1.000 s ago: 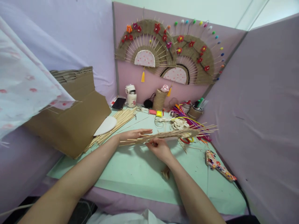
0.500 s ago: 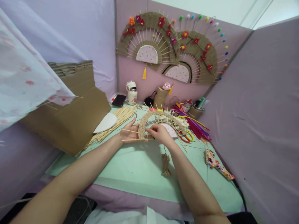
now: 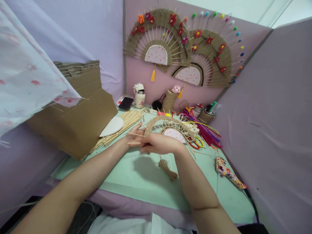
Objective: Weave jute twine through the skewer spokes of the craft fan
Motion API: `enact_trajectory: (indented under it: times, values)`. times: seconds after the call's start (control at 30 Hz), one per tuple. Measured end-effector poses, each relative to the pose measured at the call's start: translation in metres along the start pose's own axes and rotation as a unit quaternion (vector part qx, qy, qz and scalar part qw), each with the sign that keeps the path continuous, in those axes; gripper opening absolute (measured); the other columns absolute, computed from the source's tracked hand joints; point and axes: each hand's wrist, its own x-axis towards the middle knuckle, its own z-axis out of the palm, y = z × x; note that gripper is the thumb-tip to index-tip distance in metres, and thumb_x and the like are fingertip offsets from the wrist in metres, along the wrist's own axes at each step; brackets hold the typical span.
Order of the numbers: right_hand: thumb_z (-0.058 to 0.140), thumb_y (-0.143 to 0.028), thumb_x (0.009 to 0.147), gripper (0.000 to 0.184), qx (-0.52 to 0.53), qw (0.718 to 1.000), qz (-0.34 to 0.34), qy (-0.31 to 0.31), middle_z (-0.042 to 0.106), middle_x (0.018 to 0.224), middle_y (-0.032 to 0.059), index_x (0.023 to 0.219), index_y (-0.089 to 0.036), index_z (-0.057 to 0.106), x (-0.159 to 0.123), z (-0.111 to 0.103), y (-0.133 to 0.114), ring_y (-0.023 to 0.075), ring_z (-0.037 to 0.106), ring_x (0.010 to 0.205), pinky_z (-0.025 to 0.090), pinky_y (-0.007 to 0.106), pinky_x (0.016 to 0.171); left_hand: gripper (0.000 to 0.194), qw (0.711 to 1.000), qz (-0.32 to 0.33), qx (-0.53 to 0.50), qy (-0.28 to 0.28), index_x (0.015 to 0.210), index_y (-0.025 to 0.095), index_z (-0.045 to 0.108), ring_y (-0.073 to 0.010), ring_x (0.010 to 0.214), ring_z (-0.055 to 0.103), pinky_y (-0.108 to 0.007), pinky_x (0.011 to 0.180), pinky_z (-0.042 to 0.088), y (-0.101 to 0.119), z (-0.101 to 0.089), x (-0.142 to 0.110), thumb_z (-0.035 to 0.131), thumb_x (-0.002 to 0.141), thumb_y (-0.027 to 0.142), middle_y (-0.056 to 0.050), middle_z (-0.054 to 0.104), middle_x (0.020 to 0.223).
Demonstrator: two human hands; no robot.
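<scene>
A half-round fan frame (image 3: 152,123) of thin sticks, with twine woven into an arched band and a pink-dotted white half-disc at its centre, is tilted above the table. My left hand (image 3: 135,136), palm up and thumb out, holds its left end from beneath; its fingertips are hidden behind the frame. My right hand (image 3: 157,143) crosses in front of that end, fingers curled closed on the twine, whose strand is mostly hidden. Below, a looped bundle of twine (image 3: 168,170) hangs or lies near the green tabletop, with its strand rising towards my right hand.
Loose sticks (image 3: 129,118) and a white half-disc (image 3: 112,126) lie left, beside a cardboard sheet (image 3: 80,126). Right are scissors (image 3: 200,142), pipe cleaners (image 3: 207,131) and a patterned glue gun (image 3: 229,172) with a cord. Behind stand a bottle (image 3: 139,97) and a twine spool (image 3: 169,100).
My right hand has moved left and turned over, from inside the arch to in front of the frame's left end. The twine bundle has swung left and tilted.
</scene>
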Motion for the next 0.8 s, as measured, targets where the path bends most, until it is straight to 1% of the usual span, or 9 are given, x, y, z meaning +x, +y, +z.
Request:
enact_trajectory:
  times: [0.07, 0.1, 0.2, 0.3, 0.4, 0.5, 0.6, 0.7, 0.8]
  values:
    - [0.053, -0.020, 0.083, 0.015, -0.037, 0.999, 0.011, 0.016, 0.059, 0.064, -0.0020, 0.070, -0.016, 0.060, 0.007, -0.006, -0.003, 0.0079, 0.044, 0.054, 0.027, 0.022, 0.052, 0.066, 0.999, -0.026, 0.008, 0.026, 0.093, 0.008, 0.063, -0.0252, 0.074, 0.070, -0.041, 0.070, 0.053, 0.003, 0.004, -0.002, 0.016, 0.095, 0.055, -0.010, 0.072, 0.085]
    - [0.052, -0.020, 0.083, 0.015, -0.052, 0.998, 0.019, 0.025, 0.059, 0.064, -0.0020, 0.071, -0.016, 0.059, 0.007, -0.010, -0.004, 0.0079, 0.043, 0.053, 0.026, 0.023, 0.052, 0.068, 0.998, -0.039, 0.001, 0.039, 0.092, 0.008, 0.063, -0.0251, 0.072, 0.070, -0.040, 0.068, 0.053, 0.004, 0.005, -0.003, 0.015, 0.095, 0.056, -0.010, 0.072, 0.082]
    - [0.051, -0.016, 0.080, 0.011, -0.081, 0.993, 0.066, 0.062, 0.058, 0.064, -0.0023, 0.072, -0.017, 0.058, -0.002, -0.018, 0.001, 0.0086, 0.043, 0.054, 0.026, 0.023, 0.052, 0.067, 0.996, -0.046, -0.040, 0.066, 0.100, 0.009, 0.061, -0.0270, 0.076, 0.071, -0.045, 0.074, 0.054, 0.005, 0.005, -0.002, 0.020, 0.092, 0.062, -0.014, 0.073, 0.083]
    - [0.051, -0.017, 0.082, 0.013, -0.085, 0.979, 0.105, 0.152, 0.059, 0.065, -0.0013, 0.071, -0.016, 0.057, -0.010, -0.022, 0.011, 0.0092, 0.044, 0.057, 0.027, 0.023, 0.054, 0.069, 0.995, -0.056, -0.054, 0.069, 0.108, 0.009, 0.059, -0.0321, 0.091, 0.069, -0.050, 0.085, 0.050, 0.004, 0.003, 0.000, 0.023, 0.090, 0.065, -0.017, 0.073, 0.092]
    - [0.050, -0.024, 0.087, 0.017, -0.032, 0.969, 0.081, 0.229, 0.063, 0.068, -0.0003, 0.074, -0.016, 0.058, -0.006, -0.018, 0.022, 0.0094, 0.048, 0.059, 0.030, 0.022, 0.058, 0.068, 0.991, -0.056, -0.062, 0.103, 0.109, 0.006, 0.058, -0.0347, 0.094, 0.068, -0.049, 0.086, 0.049, 0.004, 0.000, 0.000, 0.027, 0.090, 0.063, -0.019, 0.072, 0.094]
    - [0.048, -0.024, 0.088, 0.018, 0.028, 0.961, 0.069, 0.268, 0.065, 0.067, -0.0003, 0.075, -0.016, 0.058, 0.007, -0.012, 0.031, 0.0094, 0.051, 0.058, 0.033, 0.022, 0.059, 0.055, 0.982, -0.012, -0.099, 0.160, 0.107, 0.007, 0.057, -0.0294, 0.082, 0.070, -0.045, 0.080, 0.052, 0.007, -0.002, 0.000, 0.030, 0.094, 0.052, -0.018, 0.071, 0.086]
    - [0.050, -0.027, 0.088, 0.019, 0.070, 0.943, 0.065, 0.318, 0.065, 0.065, -0.0004, 0.074, -0.017, 0.057, 0.019, -0.007, 0.038, 0.0093, 0.052, 0.056, 0.036, 0.022, 0.058, 0.043, 0.965, 0.049, -0.149, 0.210, 0.106, 0.007, 0.056, -0.0241, 0.073, 0.070, -0.039, 0.073, 0.055, 0.011, 0.000, 0.000, 0.033, 0.096, 0.043, -0.015, 0.070, 0.080]
    - [0.049, -0.029, 0.088, 0.017, 0.154, 0.918, 0.070, 0.358, 0.067, 0.066, -0.0006, 0.076, -0.018, 0.053, 0.027, -0.006, 0.043, 0.0081, 0.049, 0.049, 0.037, 0.021, 0.052, 0.034, 0.941, 0.128, -0.167, 0.264, 0.101, 0.010, 0.055, -0.0215, 0.075, 0.069, -0.034, 0.071, 0.056, 0.013, 0.005, 0.002, 0.035, 0.096, 0.036, -0.013, 0.069, 0.080]
    - [0.048, -0.032, 0.087, 0.015, 0.275, 0.882, 0.071, 0.377, 0.068, 0.073, 0.0007, 0.078, -0.019, 0.048, 0.033, -0.005, 0.047, 0.0072, 0.049, 0.046, 0.036, 0.019, 0.044, 0.027, 0.917, 0.205, -0.157, 0.305, 0.088, 0.015, 0.054, -0.0196, 0.074, 0.069, -0.033, 0.070, 0.057, 0.011, 0.013, 0.004, 0.033, 0.096, 0.028, -0.010, 0.069, 0.079]
